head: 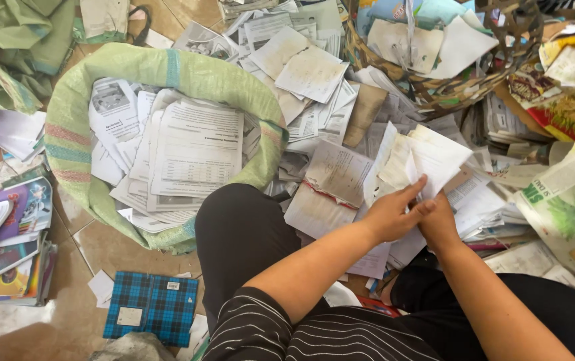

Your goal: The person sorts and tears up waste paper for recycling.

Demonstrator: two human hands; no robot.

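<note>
While both hands (414, 214) pinch white sheets (428, 157), a paper-filled green sack (73, 134) sits left.

1 head camera looks steeply down from above the seated person's lap, close over both forearms. It faces forward across the paper pile (341, 134), with the sack (73, 134) at the left.

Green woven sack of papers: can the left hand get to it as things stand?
Probably yes. The green woven sack sits open on the person's left beyond the knee, nothing over its mouth. But the left hand is busy on the white paper sheets with the right hand.
</note>
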